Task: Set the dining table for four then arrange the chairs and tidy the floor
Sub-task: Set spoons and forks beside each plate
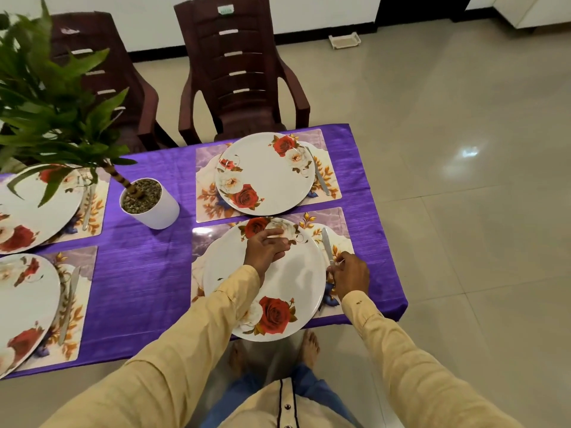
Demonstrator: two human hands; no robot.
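Purple cloth (145, 273) covers the desk (375, 193), and four places are laid on it. Directly before me is the near plate (290, 282), white with red roses, on its placemat (340, 219); the plate's six o'clock rim passes over the desk edge. My left hand (265, 248) is over the twelve o'clock part of this plate, fingers loosely bent and a little apart, holding nothing; if it touches the plate I cannot tell. My right hand (350, 274) is at three o'clock of the plate. Its fingers are pinched on the handle of the knife (326, 242), whose blade lies on the placemat and points to twelve o'clock. Beyond, at twelve o'clock, is the far plate (265, 174) with its own knife at three o'clock. At ten o'clock stands a white plant pot (154, 211).
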